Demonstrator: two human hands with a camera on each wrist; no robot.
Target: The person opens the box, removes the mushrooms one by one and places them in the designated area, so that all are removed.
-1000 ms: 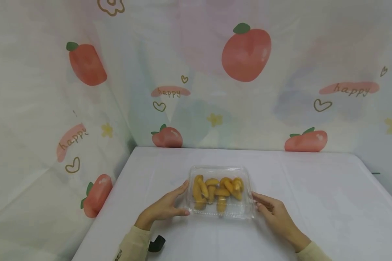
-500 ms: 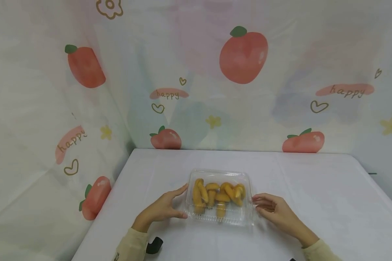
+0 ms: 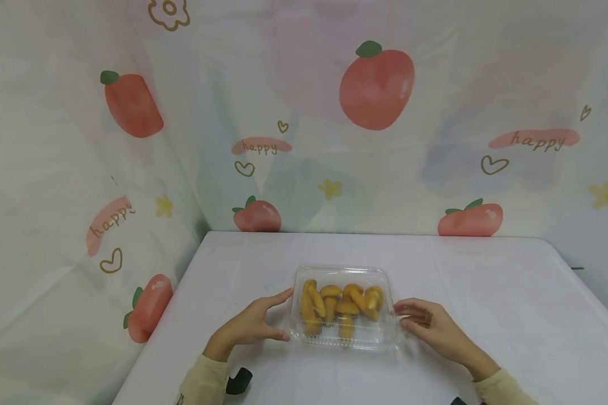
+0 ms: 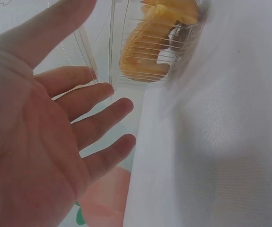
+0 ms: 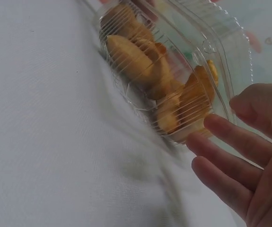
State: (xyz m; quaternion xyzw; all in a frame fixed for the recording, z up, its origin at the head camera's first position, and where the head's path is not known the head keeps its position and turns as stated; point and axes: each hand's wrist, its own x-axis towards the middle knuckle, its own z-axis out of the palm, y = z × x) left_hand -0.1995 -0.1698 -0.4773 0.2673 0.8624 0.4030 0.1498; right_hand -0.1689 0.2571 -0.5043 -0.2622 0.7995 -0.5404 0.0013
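Note:
A clear plastic clamshell box (image 3: pixel 375 334) rests on the white table, its lid down over several yellow-brown mushrooms (image 3: pixel 346 307). My left hand (image 3: pixel 245 326) is at the box's left side, thumb and fingers spread, fingertips right at the rim. In the left wrist view the palm shows with nothing in it, and the ribbed box wall (image 4: pixel 143 52) lies past the fingers. On the opposite side my right hand (image 3: pixel 436 332) has its fingers loosely bent, tips close by the right rim. The right wrist view shows these fingers (image 5: pixel 230 161) beside the box corner, gripping nothing.
A white cloth covers the table (image 3: pixel 491 304). Behind it and to the left hang pale curtains (image 3: pixel 304 73) printed with peaches. A small black object (image 3: pixel 239 381) shows by the left sleeve, and another dark piece (image 3: pixel 458 401) by the right sleeve.
The right hand's thumb and fingers have let go of the box's right edge and eased slightly away. The box appears a little nearer to me. The left hand has barely moved.

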